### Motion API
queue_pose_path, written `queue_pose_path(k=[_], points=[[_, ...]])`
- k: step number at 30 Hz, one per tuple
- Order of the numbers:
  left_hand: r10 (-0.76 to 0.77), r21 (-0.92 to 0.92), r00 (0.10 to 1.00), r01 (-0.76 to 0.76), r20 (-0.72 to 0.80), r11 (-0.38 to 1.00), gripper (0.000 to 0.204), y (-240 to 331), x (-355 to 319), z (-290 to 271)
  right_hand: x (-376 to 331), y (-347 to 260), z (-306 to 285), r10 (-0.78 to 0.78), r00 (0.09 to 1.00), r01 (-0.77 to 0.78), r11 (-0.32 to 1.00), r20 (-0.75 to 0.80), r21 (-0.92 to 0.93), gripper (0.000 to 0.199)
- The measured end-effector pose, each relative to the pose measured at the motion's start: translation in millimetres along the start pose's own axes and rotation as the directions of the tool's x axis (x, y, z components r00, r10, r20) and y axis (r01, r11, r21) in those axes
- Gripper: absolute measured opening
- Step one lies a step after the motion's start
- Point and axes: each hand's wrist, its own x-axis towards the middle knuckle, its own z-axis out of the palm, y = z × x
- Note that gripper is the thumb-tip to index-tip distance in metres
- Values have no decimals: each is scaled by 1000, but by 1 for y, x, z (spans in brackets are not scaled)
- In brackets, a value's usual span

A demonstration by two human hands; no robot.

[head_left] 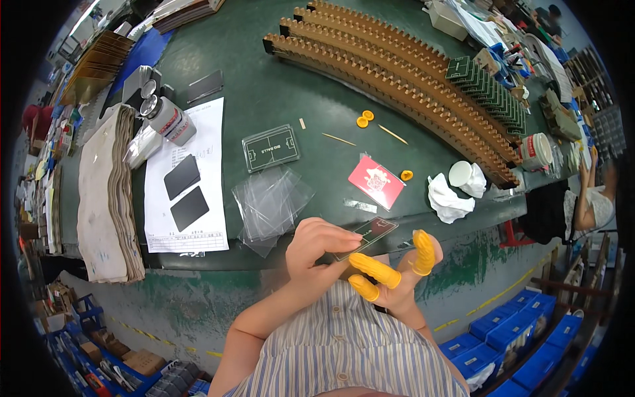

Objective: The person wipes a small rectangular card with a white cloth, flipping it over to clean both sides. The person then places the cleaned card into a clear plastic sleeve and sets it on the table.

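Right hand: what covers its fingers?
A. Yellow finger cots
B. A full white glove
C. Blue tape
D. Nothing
A: the right hand wears yellow finger cots on several fingers while it and the bare left hand hold a small dark card.

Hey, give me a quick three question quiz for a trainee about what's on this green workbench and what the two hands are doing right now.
1. True or false: both hands hold one small dark card between them at the bench's near edge.
2. Which hand wears yellow finger cots? A) left hand B) right hand C) both
3. Fill in: two dark rectangular plates lie on a white ______.

Key
1. True.
2. B; cots show on three of its fingers.
3. Paper sheet, left of the clear film pile.
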Motion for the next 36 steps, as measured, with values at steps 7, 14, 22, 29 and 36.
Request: queue_pose_path(k=[7,14,22,29,36], points=[[-14,23,1000,15,-20,1000,19,1,1,0,1,0,-2,29,999,-30,999,-24,-16,26],[-24,23,1000,24,-15,999,19,1,0,0,1,0,1,39,999,-38,999,-11,10,26],[-15,36,1000,16,-15,999,18,2,2,0,2,2,0,51,998,-51,999,-28,0,24],[-12,45,1000,13,-26,999,17,3,3,1,0,5,3,68,995,-69,997,-72,-18,23],[-12,44,1000,13,-16,999,18,1,4,1,0,2,4,62,995,-61,998,-81,15,23]])
